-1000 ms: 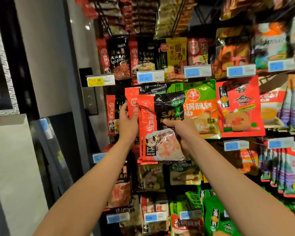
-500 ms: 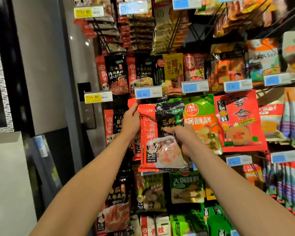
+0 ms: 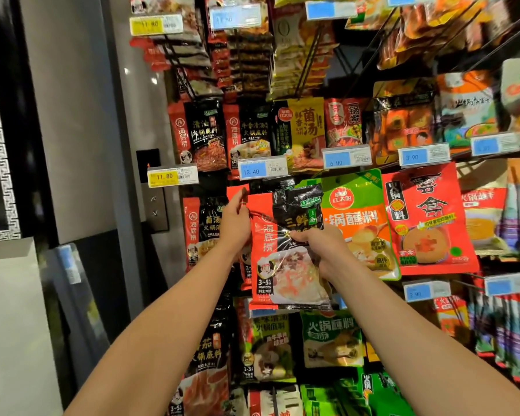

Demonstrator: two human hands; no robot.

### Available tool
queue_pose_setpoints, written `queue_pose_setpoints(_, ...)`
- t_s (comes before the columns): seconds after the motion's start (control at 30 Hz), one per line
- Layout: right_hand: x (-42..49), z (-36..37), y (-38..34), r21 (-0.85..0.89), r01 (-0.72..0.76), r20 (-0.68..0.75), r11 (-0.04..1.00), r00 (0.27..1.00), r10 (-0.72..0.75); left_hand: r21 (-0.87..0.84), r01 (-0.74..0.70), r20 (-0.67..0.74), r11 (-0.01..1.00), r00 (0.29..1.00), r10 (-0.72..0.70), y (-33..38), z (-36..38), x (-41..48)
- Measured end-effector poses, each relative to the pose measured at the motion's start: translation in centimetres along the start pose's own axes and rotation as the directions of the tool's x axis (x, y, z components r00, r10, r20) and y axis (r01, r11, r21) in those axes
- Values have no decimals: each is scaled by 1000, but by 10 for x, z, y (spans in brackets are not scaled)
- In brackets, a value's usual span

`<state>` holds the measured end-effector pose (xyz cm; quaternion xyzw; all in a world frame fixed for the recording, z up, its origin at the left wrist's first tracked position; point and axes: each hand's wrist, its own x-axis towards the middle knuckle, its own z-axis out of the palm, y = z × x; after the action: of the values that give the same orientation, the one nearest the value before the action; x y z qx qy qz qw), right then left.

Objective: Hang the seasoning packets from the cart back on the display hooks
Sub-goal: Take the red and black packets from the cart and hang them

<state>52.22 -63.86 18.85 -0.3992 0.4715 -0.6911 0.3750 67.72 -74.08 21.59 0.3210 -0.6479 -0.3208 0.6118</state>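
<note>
A red and black seasoning packet [image 3: 285, 265] with a soup picture is held up against the display, just under the 13.40 price tag [image 3: 254, 171]. My left hand [image 3: 236, 223] grips its upper left edge, fingers curled round the top. My right hand [image 3: 318, 240] grips the packet's middle right side, thumb on the front. The packet's top edge is at the level of the row's hook, which is hidden behind it. The cart is out of view.
Rows of hanging packets fill the wall: a green and orange packet [image 3: 360, 223] and a red packet [image 3: 430, 217] to the right, black and red ones [image 3: 204, 133] above. A grey pillar with a lift button panel [image 3: 156, 211] stands left.
The camera has tilted up, so the whole display sits lower in view. Both hands stay on the packet, which has risen a little towards the 13.40 tag.
</note>
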Motion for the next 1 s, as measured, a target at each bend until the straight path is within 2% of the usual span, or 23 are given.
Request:
queue_pose_setpoints(0.2, 15, 7, 6, -6, 124, -28, 992, 992, -124, -16, 18, 1, 1000, 1000, -18, -6, 4, 18)
queue_pose_setpoints(0.33, 22, 14, 14, 14, 131, 4, 991, 991, -131, -64, 36, 17, 997, 999, -35, -12, 5, 20)
queue_pose_setpoints(0.5, 23, 11, 19, 28, 128, 43, 991, 991, -129, -202, 38, -36, 979, 998, -47, -26, 3, 12)
queue_pose_setpoints(0.63, 21, 9, 20, 80, 74, 59, 994, 995, -79, -46, -51, -177, 998, 983, 42, -34, -1, -2)
queue_pose_setpoints(0.77, 14, 13, 22, 87, 53, 100, 995, 993, -62, -189, -13, -105, 982, 994, -7, -26, -2, -16)
queue_pose_setpoints(1.0, 7, 4, 27, -52, 190, 80, 980, 979, -185, -194, -189, -230, 963, 963, 143, -17, -3, -21)
